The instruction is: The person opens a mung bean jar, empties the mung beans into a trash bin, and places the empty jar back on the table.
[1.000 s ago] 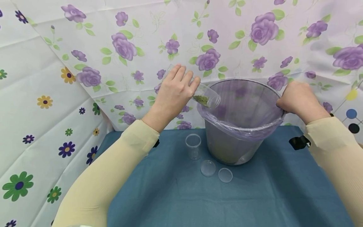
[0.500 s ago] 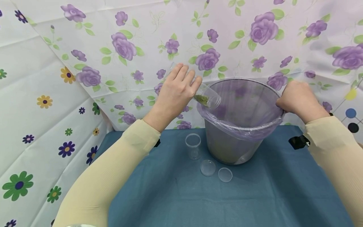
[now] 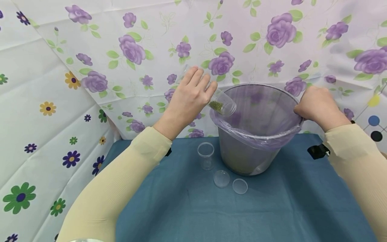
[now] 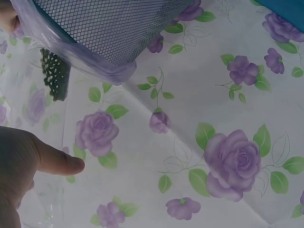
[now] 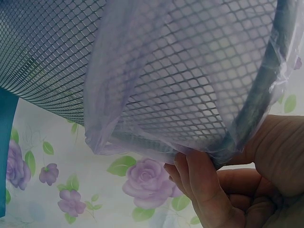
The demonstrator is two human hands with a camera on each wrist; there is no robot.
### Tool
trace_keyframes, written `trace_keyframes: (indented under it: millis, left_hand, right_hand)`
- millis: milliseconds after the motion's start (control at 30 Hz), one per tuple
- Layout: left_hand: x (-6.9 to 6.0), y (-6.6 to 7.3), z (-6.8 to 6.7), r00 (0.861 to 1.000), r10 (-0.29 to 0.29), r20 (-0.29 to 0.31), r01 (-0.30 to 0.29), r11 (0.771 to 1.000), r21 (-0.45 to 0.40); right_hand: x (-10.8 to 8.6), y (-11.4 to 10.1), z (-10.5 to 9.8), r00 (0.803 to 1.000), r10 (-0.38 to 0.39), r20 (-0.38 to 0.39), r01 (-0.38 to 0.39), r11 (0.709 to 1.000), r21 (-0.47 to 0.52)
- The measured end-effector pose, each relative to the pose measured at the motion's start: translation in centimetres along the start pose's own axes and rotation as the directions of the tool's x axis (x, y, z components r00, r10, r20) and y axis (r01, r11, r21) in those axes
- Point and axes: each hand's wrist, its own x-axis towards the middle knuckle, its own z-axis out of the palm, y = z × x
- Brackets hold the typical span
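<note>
My left hand (image 3: 191,94) grips a tilted clear plastic cup (image 3: 227,102), its lower end at the bin's left rim. Small green beans (image 3: 216,106) lie along the low side of the cup; the left wrist view also shows these beans (image 4: 55,73) beside the bag's edge. A mesh waste bin (image 3: 246,156), lined with a thin purple plastic bag (image 3: 257,141), stands on the table. My right hand (image 3: 318,106) grips the bin's right rim, with fingers and thumb around rim and bag in the right wrist view. Part of the held cup is hidden behind my left fingers.
Another clear cup (image 3: 206,156) stands upright left of the bin. Two round clear lids, a left lid (image 3: 221,178) and a right lid (image 3: 240,186), lie in front of the bin on the blue tablecloth (image 3: 211,218). A flowered sheet (image 3: 145,40) hangs close behind.
My left hand has shifted slightly right and up, and the cup tilts a little more steeply. My right hand, the bin, the other cup and the lids stay put.
</note>
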Motion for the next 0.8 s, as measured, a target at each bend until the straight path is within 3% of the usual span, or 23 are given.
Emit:
trace_keyframes:
  millis: [400,633,800]
  left_hand:
    - [0.18,0.10,0.27,1.000,0.014,-0.026,-0.014,1.000,0.014]
    - [0.25,0.02,0.14,1.000,-0.015,-0.001,0.015,0.999,-0.031]
    - [0.20,0.02,0.29,1.000,-0.018,-0.010,0.017,1.000,-0.017]
  right_hand:
    - [0.08,0.06,0.07,1.000,0.001,-0.003,-0.001,1.000,0.003]
    - [0.11,0.13,0.11,1.000,-0.005,-0.012,0.005,1.000,-0.002]
    - [0.03,0.16,0.09,1.000,-0.010,-0.014,0.010,1.000,-0.002]
